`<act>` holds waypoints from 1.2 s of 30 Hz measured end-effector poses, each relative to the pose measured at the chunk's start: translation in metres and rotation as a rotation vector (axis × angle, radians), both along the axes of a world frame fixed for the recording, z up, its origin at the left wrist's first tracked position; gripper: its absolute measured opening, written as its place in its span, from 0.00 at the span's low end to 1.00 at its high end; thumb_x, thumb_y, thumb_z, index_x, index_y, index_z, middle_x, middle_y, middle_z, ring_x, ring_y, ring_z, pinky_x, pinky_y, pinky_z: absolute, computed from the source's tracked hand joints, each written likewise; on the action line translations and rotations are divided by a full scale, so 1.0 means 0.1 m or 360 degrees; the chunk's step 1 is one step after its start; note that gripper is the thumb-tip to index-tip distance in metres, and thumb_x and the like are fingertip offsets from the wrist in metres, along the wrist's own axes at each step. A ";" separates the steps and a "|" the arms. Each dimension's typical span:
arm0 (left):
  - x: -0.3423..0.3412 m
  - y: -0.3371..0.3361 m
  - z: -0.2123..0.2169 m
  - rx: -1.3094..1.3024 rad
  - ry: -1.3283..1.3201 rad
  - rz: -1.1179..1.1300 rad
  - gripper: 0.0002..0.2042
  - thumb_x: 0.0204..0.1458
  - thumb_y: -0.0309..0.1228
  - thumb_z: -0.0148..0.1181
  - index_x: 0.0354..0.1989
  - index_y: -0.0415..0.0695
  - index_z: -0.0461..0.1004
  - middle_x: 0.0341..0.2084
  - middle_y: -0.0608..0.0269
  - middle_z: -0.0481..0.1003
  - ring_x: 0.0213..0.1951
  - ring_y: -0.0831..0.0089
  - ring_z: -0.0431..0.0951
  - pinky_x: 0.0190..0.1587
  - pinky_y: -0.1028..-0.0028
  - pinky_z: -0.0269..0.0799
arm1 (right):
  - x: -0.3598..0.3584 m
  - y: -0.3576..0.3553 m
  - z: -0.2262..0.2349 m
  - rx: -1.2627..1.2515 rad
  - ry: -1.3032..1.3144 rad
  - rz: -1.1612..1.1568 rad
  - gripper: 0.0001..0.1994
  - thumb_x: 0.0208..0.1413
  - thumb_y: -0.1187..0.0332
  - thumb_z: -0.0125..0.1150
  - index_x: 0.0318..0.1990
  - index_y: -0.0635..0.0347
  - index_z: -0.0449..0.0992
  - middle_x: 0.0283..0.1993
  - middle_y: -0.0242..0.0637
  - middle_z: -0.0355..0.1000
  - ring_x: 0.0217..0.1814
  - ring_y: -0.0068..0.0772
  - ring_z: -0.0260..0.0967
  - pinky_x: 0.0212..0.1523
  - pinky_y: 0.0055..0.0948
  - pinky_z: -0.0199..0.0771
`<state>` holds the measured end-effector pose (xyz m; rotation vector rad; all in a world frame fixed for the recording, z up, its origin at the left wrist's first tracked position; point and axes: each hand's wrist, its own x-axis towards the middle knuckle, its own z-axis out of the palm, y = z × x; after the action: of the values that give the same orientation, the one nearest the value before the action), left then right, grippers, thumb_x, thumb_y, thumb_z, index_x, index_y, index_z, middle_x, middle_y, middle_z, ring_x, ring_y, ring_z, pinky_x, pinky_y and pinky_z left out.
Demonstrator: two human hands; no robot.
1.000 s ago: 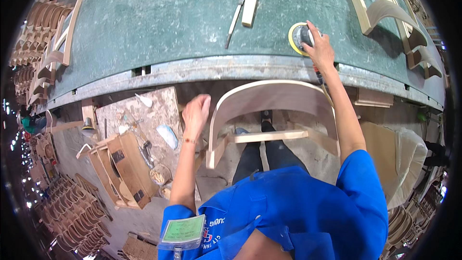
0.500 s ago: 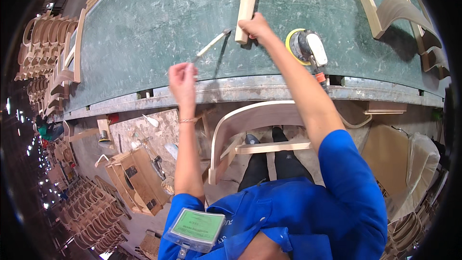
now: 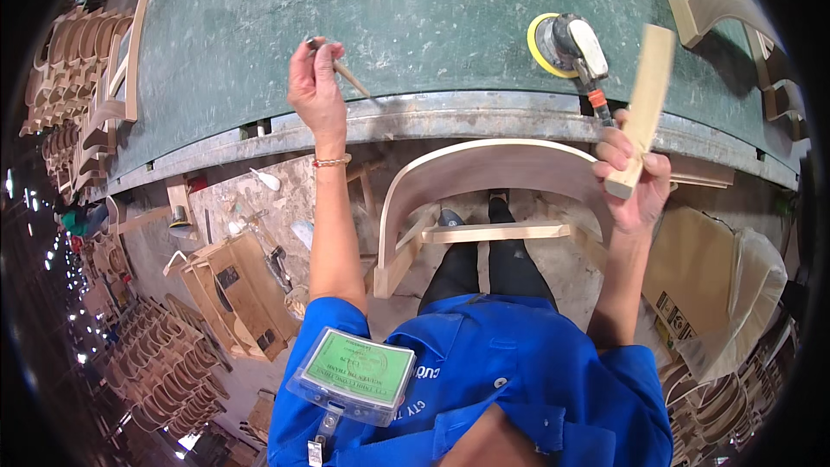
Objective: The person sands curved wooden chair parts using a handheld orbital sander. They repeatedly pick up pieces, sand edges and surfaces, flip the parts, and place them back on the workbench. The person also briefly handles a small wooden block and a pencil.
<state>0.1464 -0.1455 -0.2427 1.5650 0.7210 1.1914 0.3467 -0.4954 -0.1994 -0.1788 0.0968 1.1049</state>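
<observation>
My left hand (image 3: 318, 86) is closed in a pinch over the bench's near side. It grips a thin wooden stick (image 3: 353, 80) with a small dark end; whether that end is a brush or a blade is unclear. My right hand (image 3: 635, 164) is wrapped round a short pale wooden bar (image 3: 650, 78), raised at a slant in front of the bench edge. A sander (image 3: 572, 45) with a yellow pad rim lies on the green bench top (image 3: 415, 26), just beyond the right hand. Below the bench edge, a curved wooden chair frame (image 3: 493, 164) stands before my legs.
Wooden frames (image 3: 726, 4) lie at the bench's right end, and another (image 3: 128, 78) at its left. A wooden box (image 3: 238, 294) and scattered tools are at lower left. Plastic-wrapped cardboard (image 3: 718, 285) stands at lower right. Stacked curved parts (image 3: 164, 367) fill the far left.
My right hand has lifted the bar off the bench and brought it back toward me, to the right. My left hand has moved up slightly, and the stick has turned in its fingers.
</observation>
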 end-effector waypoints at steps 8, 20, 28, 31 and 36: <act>-0.28 0.02 -0.33 -0.0072 0.0066 -0.0193 0.10 0.60 0.25 0.53 0.49 0.39 0.72 0.37 0.62 0.78 0.40 0.77 0.78 0.45 0.77 0.72 | -0.12 -0.52 0.88 -0.0148 -0.1092 -0.0323 0.44 0.51 0.76 0.59 0.71 0.56 0.37 0.34 0.38 0.58 0.26 0.25 0.61 0.26 0.27 0.75; -1.63 -0.97 -0.37 -0.1259 0.0753 -0.0577 0.13 0.59 0.34 0.57 0.48 0.45 0.64 0.35 0.61 0.79 0.33 0.73 0.82 0.32 0.76 0.76 | -1.18 -0.37 1.15 -0.1442 -0.1754 0.0102 0.45 0.42 0.59 0.65 0.67 0.69 0.50 0.27 0.32 0.62 0.17 0.17 0.58 0.16 0.16 0.62; -2.57 -1.66 -0.48 -0.1294 0.0473 -0.0597 0.14 0.63 0.35 0.51 0.54 0.47 0.61 0.46 0.54 0.76 0.44 0.70 0.79 0.45 0.72 0.75 | -1.63 -0.40 0.90 -0.1653 -0.1802 0.0262 0.41 0.44 0.56 0.62 0.64 0.70 0.56 0.24 0.29 0.63 0.15 0.15 0.56 0.15 0.16 0.60; -2.72 -1.70 -0.43 -0.1289 0.0550 -0.0749 0.15 0.63 0.36 0.49 0.56 0.47 0.62 0.46 0.55 0.76 0.46 0.67 0.79 0.51 0.69 0.72 | -1.70 -0.35 0.95 -0.1683 -0.1809 0.0223 0.41 0.46 0.55 0.61 0.65 0.71 0.56 0.24 0.29 0.63 0.16 0.15 0.56 0.14 0.16 0.59; -2.86 -1.69 -0.46 -0.1304 0.0408 -0.0804 0.14 0.63 0.34 0.49 0.55 0.45 0.64 0.39 0.60 0.77 0.43 0.73 0.78 0.48 0.71 0.74 | -1.87 -0.35 1.04 -0.1740 -0.1891 0.0125 0.43 0.46 0.53 0.60 0.65 0.72 0.54 0.22 0.27 0.60 0.15 0.14 0.56 0.13 0.15 0.60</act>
<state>-0.1396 -0.3147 -0.2889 1.0923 0.7792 0.2486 0.1596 -0.5301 -0.0958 -1.7814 -0.3905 0.7673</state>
